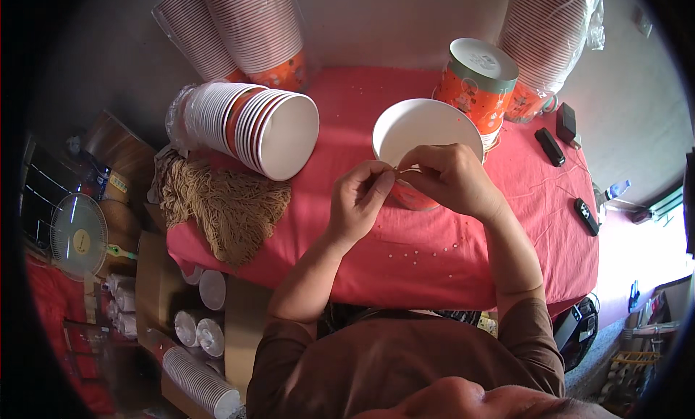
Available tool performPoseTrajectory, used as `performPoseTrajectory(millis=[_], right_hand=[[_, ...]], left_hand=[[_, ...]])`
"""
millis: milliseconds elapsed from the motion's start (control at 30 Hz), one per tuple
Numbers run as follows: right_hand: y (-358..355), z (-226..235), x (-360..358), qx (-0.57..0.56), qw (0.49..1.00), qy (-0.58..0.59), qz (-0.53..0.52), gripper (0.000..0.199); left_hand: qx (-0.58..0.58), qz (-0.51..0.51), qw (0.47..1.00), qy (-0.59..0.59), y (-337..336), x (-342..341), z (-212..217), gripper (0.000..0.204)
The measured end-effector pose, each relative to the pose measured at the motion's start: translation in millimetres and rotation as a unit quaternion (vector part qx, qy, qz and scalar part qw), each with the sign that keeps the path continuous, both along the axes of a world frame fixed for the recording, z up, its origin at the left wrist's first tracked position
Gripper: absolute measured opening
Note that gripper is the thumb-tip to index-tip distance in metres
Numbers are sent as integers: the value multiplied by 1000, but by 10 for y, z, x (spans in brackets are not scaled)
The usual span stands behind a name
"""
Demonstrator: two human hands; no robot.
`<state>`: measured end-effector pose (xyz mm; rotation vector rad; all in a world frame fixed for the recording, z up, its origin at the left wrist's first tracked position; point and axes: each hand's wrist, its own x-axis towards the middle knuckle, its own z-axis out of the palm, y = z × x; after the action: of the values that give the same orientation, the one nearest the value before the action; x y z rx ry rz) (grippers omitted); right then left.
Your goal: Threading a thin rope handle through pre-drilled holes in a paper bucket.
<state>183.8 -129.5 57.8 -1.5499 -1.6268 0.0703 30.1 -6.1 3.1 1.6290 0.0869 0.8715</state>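
My left hand point(360, 199) and my right hand point(452, 177) meet over the near rim of a white paper bowl with an orange printed outside point(420, 129). Both pinch a thin tan cord point(407, 171) at the rim, fingertips almost touching. The bowl stands upright on the red tablecloth point(434, 252), tilted a little toward me. A heap of the same tan cords point(221, 202) lies at the table's left edge.
A sideways stack of white bowls point(253, 126) lies at left. Wrapped bowl stacks point(239, 28) stand at the back, another wrapped stack point(543, 35) at right, with an upturned orange bowl stack point(478, 78) beside it. Dark small devices point(550, 145) sit at right. A fan point(76, 234) and cups point(199, 379) are below left.
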Motion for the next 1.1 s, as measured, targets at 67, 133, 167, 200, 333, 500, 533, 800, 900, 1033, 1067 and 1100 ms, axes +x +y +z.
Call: performPoseTrajectory(millis=[67, 133, 167, 200, 333, 500, 533, 800, 900, 1033, 1067, 1100], right_hand=[[0, 2, -29, 10, 1000, 6, 4, 12], [-9, 53, -85, -23, 1000, 14, -13, 10], [-16, 82, -95, -24, 1000, 15, -12, 10], [-31, 113, -100, -44, 999, 8, -13, 10], [14, 5, -101, 11, 1000, 17, -5, 10], [20, -8, -110, 15, 1000, 13, -8, 9], [17, -6, -110, 14, 1000, 8, -11, 9], [23, 5, -118, 5, 1000, -4, -19, 11], [20, -6, -113, 11, 1000, -7, -17, 11], [18, -1, -108, 18, 1000, -6, -9, 11], [22, -3, -106, 18, 1000, -6, -9, 11], [24, -10, -99, 26, 1000, -11, -9, 11]], left_hand=[[16, 25, 1000, 1, -8, 9, -10, 7], [30, 41, 999, -7, 2, 17, -41, 5], [45, 55, 997, -16, 9, 18, -53, 3], [45, 55, 997, -16, 10, 19, -60, 3], [61, 80, 995, -8, -2, 28, -60, 2], [4, 124, 991, -52, -92, 64, 30, 9], [41, 121, 991, -39, -68, 38, 23, 12], [95, 137, 984, -58, -47, 13, -6, 16], [156, 148, 975, -57, -38, 6, 35, 17], [211, 172, 961, -42, -42, 12, 74, 16], [220, 182, 957, -46, -42, 18, 76, 15], [220, 181, 957, -46, -44, 19, 80, 15]])
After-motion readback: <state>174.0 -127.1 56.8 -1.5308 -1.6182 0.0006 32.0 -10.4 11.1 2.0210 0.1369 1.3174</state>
